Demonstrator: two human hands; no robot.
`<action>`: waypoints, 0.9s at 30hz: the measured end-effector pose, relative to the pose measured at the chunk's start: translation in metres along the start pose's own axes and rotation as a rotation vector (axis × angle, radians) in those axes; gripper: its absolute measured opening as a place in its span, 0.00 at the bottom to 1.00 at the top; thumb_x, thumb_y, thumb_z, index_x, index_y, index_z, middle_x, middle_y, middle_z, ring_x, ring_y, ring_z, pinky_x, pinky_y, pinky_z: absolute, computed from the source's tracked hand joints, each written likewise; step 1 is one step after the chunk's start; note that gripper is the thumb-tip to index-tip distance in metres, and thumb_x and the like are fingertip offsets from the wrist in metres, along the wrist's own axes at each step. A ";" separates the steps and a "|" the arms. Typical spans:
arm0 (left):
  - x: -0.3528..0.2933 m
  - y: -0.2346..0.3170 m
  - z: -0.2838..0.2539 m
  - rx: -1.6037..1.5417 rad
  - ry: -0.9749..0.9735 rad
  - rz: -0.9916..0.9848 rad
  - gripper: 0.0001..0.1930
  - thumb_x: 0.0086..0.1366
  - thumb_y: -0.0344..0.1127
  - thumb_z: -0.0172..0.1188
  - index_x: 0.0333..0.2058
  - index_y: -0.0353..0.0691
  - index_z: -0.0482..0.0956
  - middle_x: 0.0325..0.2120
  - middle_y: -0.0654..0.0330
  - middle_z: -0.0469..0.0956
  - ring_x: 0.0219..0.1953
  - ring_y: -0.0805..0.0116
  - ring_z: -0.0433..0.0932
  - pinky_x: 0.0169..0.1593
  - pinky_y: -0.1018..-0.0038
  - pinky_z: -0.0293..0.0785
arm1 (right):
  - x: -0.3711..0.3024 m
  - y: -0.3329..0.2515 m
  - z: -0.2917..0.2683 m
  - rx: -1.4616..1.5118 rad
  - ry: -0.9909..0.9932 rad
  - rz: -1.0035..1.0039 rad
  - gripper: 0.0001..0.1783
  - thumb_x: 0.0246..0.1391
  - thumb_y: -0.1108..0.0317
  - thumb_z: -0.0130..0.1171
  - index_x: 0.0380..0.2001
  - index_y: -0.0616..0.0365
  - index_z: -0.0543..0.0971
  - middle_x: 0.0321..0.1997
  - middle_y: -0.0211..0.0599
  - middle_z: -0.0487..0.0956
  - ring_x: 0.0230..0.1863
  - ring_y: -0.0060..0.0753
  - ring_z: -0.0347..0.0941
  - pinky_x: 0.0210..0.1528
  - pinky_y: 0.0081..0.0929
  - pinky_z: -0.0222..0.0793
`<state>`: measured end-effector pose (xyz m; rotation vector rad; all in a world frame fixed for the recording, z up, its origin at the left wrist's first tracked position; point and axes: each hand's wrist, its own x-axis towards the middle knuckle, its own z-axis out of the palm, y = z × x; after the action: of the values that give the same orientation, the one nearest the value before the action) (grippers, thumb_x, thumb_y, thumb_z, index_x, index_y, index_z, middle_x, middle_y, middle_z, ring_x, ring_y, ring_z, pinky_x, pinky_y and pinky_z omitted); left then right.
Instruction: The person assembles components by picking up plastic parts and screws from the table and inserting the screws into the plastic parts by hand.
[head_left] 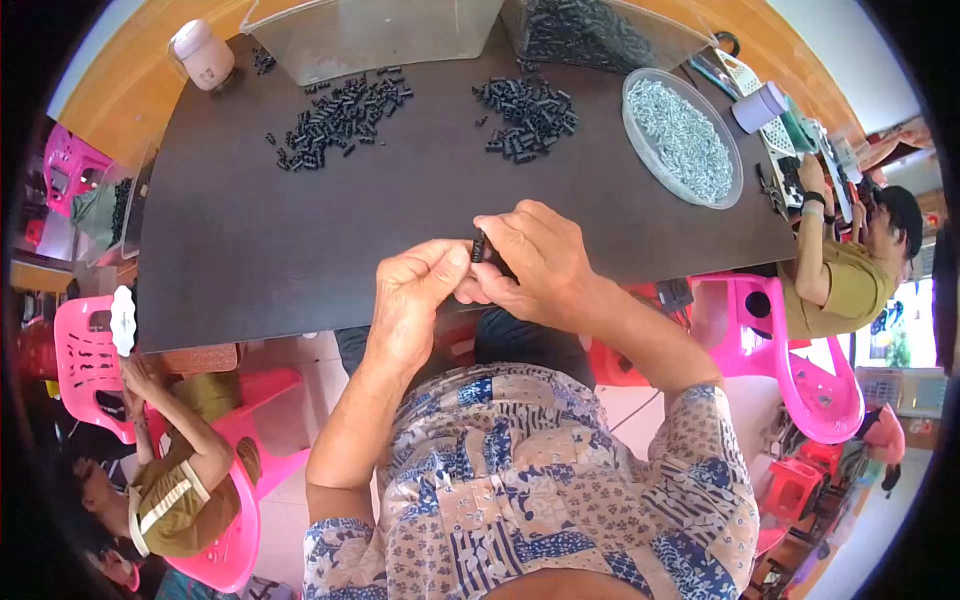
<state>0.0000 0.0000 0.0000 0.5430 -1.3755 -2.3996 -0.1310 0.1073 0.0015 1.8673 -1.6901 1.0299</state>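
Close in front of my chest, above the table's near edge, a small black ribbed plastic piece [478, 247] is pinched between my two hands. My left hand [415, 285] grips it from the left with thumb and fingertips. From the right, the thumb and fingers of my right hand [545, 262] close on the same piece and hide part of it. Farther away on the dark table [240, 230] lie two loose heaps of similar short black pieces, a left heap [340, 120] and a right heap [525, 118].
A round clear tub [737, 185] of small pale screw-like parts stands at right. Two translucent bins, a left one [380, 40] and a right one [640, 20] with black pieces, line the back. A pink jar [203, 55] stands far left. People sit at both sides.
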 end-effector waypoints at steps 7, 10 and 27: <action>-0.001 0.000 -0.001 0.049 -0.013 0.017 0.09 0.57 0.29 0.59 0.32 0.26 0.79 0.22 0.55 0.78 0.23 0.71 0.74 0.31 0.77 0.72 | 0.000 -0.001 0.006 0.063 0.035 -0.011 0.20 0.31 0.72 0.63 0.31 0.65 0.70 0.22 0.37 0.65 0.23 0.36 0.63 0.25 0.30 0.63; -0.002 0.000 0.000 0.078 0.007 0.033 0.08 0.57 0.28 0.58 0.30 0.26 0.79 0.21 0.55 0.77 0.21 0.70 0.74 0.29 0.77 0.72 | -0.001 0.000 0.005 0.106 0.031 -0.031 0.20 0.29 0.75 0.62 0.32 0.67 0.71 0.22 0.36 0.67 0.20 0.36 0.62 0.23 0.29 0.62; 0.006 -0.001 0.000 0.082 0.036 0.048 0.07 0.57 0.27 0.58 0.29 0.27 0.78 0.20 0.56 0.76 0.21 0.70 0.74 0.27 0.77 0.70 | 0.000 0.010 0.012 0.071 0.054 -0.181 0.20 0.33 0.76 0.59 0.34 0.73 0.71 0.22 0.40 0.68 0.19 0.37 0.63 0.21 0.29 0.63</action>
<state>-0.0053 -0.0019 -0.0019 0.5653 -1.4600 -2.2932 -0.1376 0.0969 -0.0073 1.9772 -1.4413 1.0686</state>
